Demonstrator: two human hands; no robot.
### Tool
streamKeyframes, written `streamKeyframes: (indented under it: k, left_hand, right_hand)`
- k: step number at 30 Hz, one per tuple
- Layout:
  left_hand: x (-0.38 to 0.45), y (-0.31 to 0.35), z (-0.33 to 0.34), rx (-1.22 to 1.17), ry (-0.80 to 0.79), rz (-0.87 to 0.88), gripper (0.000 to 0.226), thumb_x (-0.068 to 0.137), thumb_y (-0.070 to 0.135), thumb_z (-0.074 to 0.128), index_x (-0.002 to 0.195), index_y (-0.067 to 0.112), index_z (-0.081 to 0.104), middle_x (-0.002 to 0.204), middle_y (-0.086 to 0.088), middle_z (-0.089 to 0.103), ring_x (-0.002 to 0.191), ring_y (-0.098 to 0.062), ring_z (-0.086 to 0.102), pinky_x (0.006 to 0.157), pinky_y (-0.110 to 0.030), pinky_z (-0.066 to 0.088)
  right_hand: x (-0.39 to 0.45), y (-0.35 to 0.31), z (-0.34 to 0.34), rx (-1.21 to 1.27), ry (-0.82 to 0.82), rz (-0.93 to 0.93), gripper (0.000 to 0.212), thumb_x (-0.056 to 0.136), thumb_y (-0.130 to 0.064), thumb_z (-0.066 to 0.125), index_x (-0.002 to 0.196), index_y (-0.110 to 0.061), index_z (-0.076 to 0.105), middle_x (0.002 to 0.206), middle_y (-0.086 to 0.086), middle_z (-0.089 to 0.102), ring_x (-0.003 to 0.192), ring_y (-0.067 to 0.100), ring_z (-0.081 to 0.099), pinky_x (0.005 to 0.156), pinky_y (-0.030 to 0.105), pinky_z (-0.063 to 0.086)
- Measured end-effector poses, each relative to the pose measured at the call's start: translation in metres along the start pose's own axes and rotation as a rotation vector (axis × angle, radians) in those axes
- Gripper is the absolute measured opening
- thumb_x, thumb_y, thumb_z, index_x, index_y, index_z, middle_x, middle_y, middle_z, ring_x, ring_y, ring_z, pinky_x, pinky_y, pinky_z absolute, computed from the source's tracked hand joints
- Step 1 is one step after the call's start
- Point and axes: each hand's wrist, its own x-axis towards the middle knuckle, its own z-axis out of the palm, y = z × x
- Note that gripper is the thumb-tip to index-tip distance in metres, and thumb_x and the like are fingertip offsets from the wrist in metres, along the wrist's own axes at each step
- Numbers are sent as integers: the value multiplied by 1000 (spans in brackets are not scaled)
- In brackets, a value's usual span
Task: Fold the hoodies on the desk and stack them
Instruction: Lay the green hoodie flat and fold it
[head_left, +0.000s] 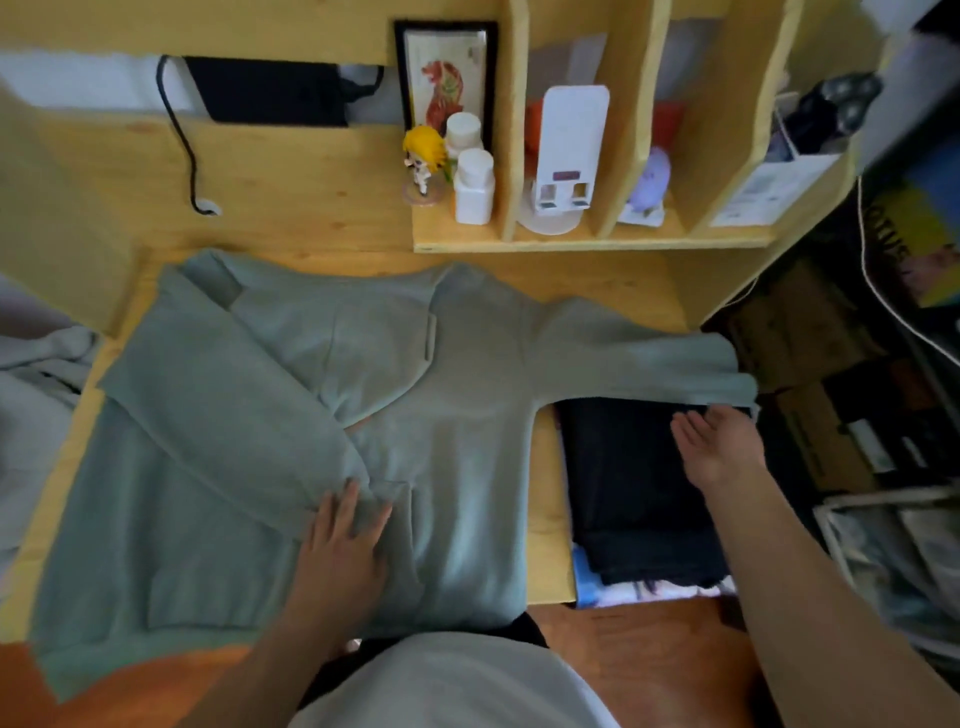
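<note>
A pale green hoodie (467, 426) lies spread flat on the wooden desk (291, 208). Its left sleeve is folded diagonally across the body, and my left hand (345, 551) presses flat on that sleeve's cuff. The right sleeve stretches out to the right, over a folded dark garment (634, 493) at the desk's right end. My right hand (714, 447) is under that sleeve's cuff, palm up, fingers straight, touching the lower edge of the cloth. A grey garment (36, 395) lies bunched off the desk's left edge.
A wooden shelf unit (582, 239) stands at the back right with white bottles (472, 182), a small figurine (423, 161), a framed picture (447, 78) and a white device (566, 156). A black cable (182, 140) hangs at the back left. Boxes and clutter crowd the right side.
</note>
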Motion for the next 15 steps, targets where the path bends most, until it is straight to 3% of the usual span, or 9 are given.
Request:
streamKeyframes:
  k: [2, 4, 6, 8, 11, 12, 14, 15]
  left_hand:
    - [-2, 5, 2, 40, -4, -22, 65, 64, 38, 51, 124, 27, 74, 143, -22, 58, 118, -50, 63, 84, -59, 57]
    - [-1, 7, -1, 8, -27, -47, 70, 65, 35, 54, 134, 29, 68, 153, -20, 49, 129, -50, 55, 95, -60, 53]
    - [-1, 10, -9, -40, -83, -113, 75, 77, 37, 47, 151, 38, 45, 169, -12, 20, 151, -43, 27, 116, -54, 32]
    - [5, 11, -19, -80, -122, -149, 70, 88, 44, 43, 157, 44, 30, 172, -6, 3, 157, -35, 10, 123, -46, 18]
    - [8, 15, -34, -320, -43, -192, 60, 89, 51, 45, 146, 34, 53, 167, -15, 24, 152, -35, 27, 122, -40, 24]
    - [5, 20, -45, -532, 40, -227, 49, 93, 47, 49, 137, 28, 63, 161, -17, 34, 147, -31, 36, 119, -35, 28]
    - [-8, 27, -69, -1008, 240, -315, 23, 99, 21, 62, 122, 23, 69, 150, -12, 50, 131, -6, 50, 106, -19, 38]
    - [-16, 27, -80, -1200, 304, -350, 20, 100, 14, 61, 117, 20, 70, 142, -9, 58, 121, 0, 56, 99, -15, 42]
  right_hand:
    - [21, -11, 6, 94, -6, 75, 53, 105, -21, 47, 153, -4, 31, 154, 13, 39, 138, 25, 44, 117, 37, 36]
    - [32, -16, 13, 139, -30, 142, 42, 105, -25, 49, 143, -8, 46, 146, 9, 50, 130, 23, 53, 112, 36, 42]
    - [39, -20, 18, 166, -29, 169, 35, 103, -29, 53, 133, -11, 54, 136, 7, 59, 115, 23, 61, 102, 37, 50]
    - [44, -27, 23, 220, -44, 167, 40, 100, -30, 59, 136, -13, 52, 134, 8, 60, 107, 25, 62, 100, 40, 50]
    - [30, -45, 37, 280, -149, 122, 35, 96, -24, 65, 127, -10, 53, 135, 13, 59, 111, 28, 62, 103, 44, 50]
    - [17, -51, 43, 265, -212, 68, 36, 93, -20, 67, 125, -10, 54, 134, 14, 60, 114, 29, 63, 101, 45, 52]
    - [-18, -50, 55, 210, -369, -72, 47, 86, -12, 71, 131, -12, 55, 131, 12, 65, 118, 28, 65, 95, 43, 56]
    - [-42, -39, 59, 161, -450, -149, 47, 86, -8, 72, 131, -13, 57, 127, 9, 68, 117, 26, 66, 94, 39, 56]
